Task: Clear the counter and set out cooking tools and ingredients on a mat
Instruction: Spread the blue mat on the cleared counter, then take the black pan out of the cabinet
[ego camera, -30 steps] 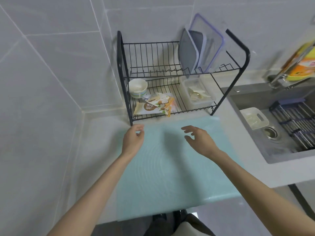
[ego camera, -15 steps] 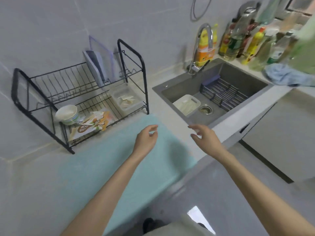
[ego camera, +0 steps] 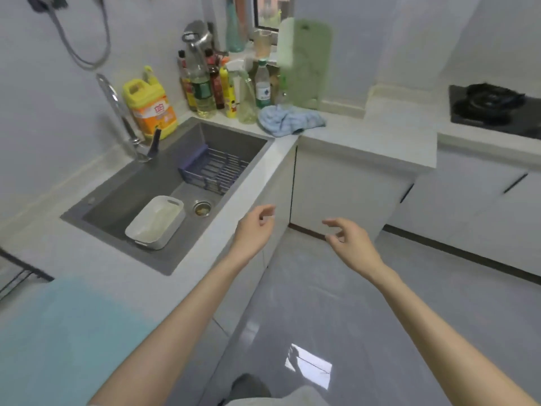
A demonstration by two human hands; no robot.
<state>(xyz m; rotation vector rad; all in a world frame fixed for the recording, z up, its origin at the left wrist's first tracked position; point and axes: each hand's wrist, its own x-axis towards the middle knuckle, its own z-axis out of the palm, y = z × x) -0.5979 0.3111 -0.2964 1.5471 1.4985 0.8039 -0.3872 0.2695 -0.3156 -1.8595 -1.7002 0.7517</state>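
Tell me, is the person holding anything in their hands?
No, the left hand and right hand are both empty, fingers loosely curled in the air.

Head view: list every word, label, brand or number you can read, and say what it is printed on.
None can be read with confidence.
Yellow detergent jug: orange label with large red characters, too blurred to read.
Clear bottle with a green cap: white label with a dark emblem, text too small.
Sauce and oil bottles: coloured labels, blurred.
Green cutting board, blue cloth, white dish in the sink: no text visible.

Counter (ego camera: 111, 259) with teal mat (ego camera: 58, 332)
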